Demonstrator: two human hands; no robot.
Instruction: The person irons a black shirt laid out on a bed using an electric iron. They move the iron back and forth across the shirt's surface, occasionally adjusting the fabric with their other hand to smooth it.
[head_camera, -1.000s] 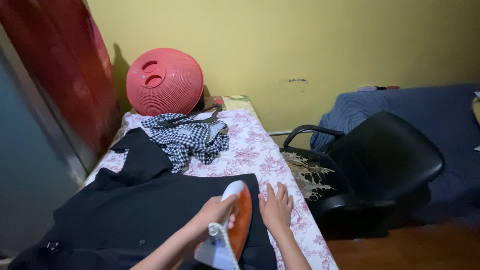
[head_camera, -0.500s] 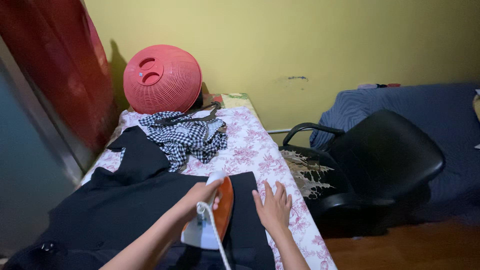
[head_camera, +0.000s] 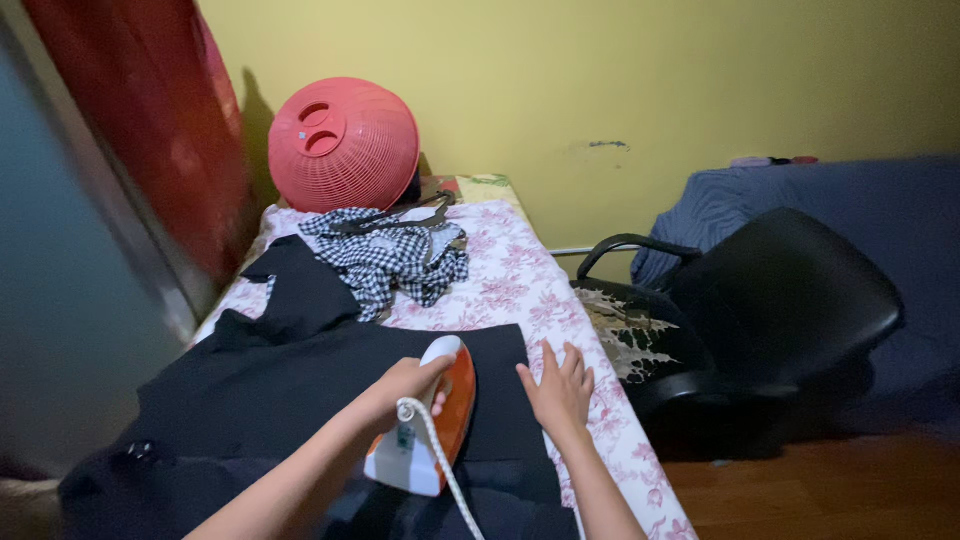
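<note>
A dark navy garment (head_camera: 260, 390) lies spread over a table covered with a floral cloth (head_camera: 520, 290). My left hand (head_camera: 405, 385) grips the handle of an orange and white clothes iron (head_camera: 425, 425), which rests on the garment with its nose pointing away from me. A white braided cord trails from the iron toward me. My right hand (head_camera: 558, 392) lies flat, fingers apart, on the garment's right edge beside the iron.
A black and white checked garment (head_camera: 390, 255) with dark hangers lies farther back. A pink plastic basket (head_camera: 343, 143) leans against the yellow wall. A black office chair (head_camera: 770, 310) stands right of the table, a blue covered sofa (head_camera: 860, 210) behind it. A red curtain (head_camera: 150, 120) hangs at left.
The iron has slid a little to the left and toward me across the dark garment. My right hand stays pressed on the garment's edge. The view shifted slightly.
</note>
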